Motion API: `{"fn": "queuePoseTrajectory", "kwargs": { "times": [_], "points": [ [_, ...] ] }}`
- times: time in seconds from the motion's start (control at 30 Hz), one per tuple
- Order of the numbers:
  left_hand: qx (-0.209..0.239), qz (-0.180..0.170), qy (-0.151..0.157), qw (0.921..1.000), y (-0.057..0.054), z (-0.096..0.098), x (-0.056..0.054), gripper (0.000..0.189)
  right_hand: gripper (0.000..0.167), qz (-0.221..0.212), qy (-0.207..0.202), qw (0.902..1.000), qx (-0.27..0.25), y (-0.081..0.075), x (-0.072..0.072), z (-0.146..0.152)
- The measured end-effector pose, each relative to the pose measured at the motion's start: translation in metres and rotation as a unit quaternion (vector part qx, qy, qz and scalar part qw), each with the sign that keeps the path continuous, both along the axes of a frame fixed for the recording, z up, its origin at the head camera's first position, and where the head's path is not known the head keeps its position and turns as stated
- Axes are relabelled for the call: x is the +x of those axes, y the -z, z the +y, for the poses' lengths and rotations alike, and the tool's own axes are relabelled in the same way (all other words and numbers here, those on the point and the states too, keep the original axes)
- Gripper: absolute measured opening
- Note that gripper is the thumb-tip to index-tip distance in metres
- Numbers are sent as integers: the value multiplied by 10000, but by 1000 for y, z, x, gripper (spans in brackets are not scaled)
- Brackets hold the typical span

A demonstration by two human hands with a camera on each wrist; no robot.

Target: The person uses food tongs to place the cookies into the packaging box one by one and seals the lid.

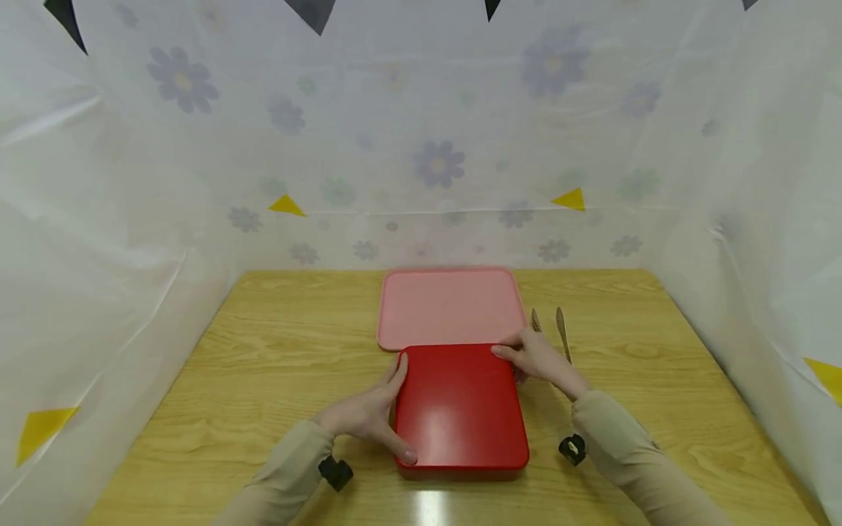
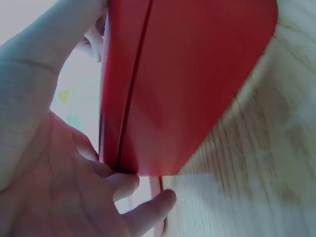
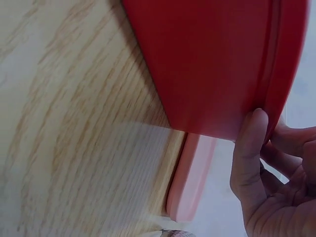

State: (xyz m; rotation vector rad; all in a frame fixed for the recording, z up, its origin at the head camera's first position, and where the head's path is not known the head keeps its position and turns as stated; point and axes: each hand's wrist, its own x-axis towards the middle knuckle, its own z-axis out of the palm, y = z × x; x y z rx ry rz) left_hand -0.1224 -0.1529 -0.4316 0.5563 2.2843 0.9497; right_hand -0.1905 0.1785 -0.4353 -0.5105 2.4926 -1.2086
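A red rectangular box with a fitted red lid (image 1: pixel 460 409) stands on the wooden table in front of me. At its left side, my left hand (image 1: pixel 368 416) is spread wide, with the thumb on the lid's near left corner and fingers at the far left corner. My right hand (image 1: pixel 536 358) pinches the lid's rim at the far right corner, thumb on top. In the right wrist view, a fingertip (image 3: pixel 256 123) presses by the seam under the lid. That seam also runs along the box wall (image 2: pixel 173 84) in the left wrist view. The box's contents are hidden.
Directly behind the box lies a pink tray (image 1: pixel 450 303). Two slim metal utensils (image 1: pixel 563 332) lie right of it, partly covered by my right hand. White flowered sheeting (image 1: pixel 434 146) hangs around the wooden table (image 1: pixel 283 343). A wrist camera hangs at each cuff.
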Motion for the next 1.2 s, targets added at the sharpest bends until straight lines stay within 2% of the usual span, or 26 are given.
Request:
{"fn": "queuePoseTrajectory", "kwargs": {
  "times": [0.07, 0.13, 0.2, 0.33, 0.4, 0.53, 0.63, 0.73, 0.83, 0.97, 1.2],
  "points": [
    [77, 91, 29, 9999, 2, -1, -2, 143, 32, -1, -8, 10000, -16, 0, 1, 1],
    [275, 325, -95, 9990, 4, -2, -7, 134, 33, -31, 13, 10000, -34, 0, 1, 1],
    [590, 559, -380, 9960, 6, -1, -14, 116, 33, -43, 5, 10000, -76, 0, 2, 2],
    [1074, 1119, -1052, 9823, 10, 3, -30, 66, 32, 84, -80, 9998, -172, 0, 6, 4],
    [1056, 1285, -1213, 9786, 10, 4, -39, 50, 30, 110, -104, 9997, -167, 0, 10, 5],
    [956, 1478, -1294, 9759, 7, 6, -54, 31, 33, -225, 24, 9996, -146, 0, 16, 7],
    [992, 1377, -1491, 9741, 5, 6, -62, 25, 38, -435, 153, 9985, -292, 1, 16, 6],
    [1245, 978, -1747, 9718, 5, 5, -64, 23, 37, -453, 220, 9980, -380, 3, 11, 3],
    [1527, 640, -1824, 9692, 6, 4, -63, 24, 39, -455, 307, 9979, -329, 3, 7, 1],
    [1735, 505, -1819, 9666, 8, 2, -63, 26, 39, -428, 403, 9978, -309, 3, 6, -1],
    [1781, 409, -2031, 9620, 8, 1, -61, 26, 42, -274, 496, 9979, -328, 7, 8, -3]
  ]
}}
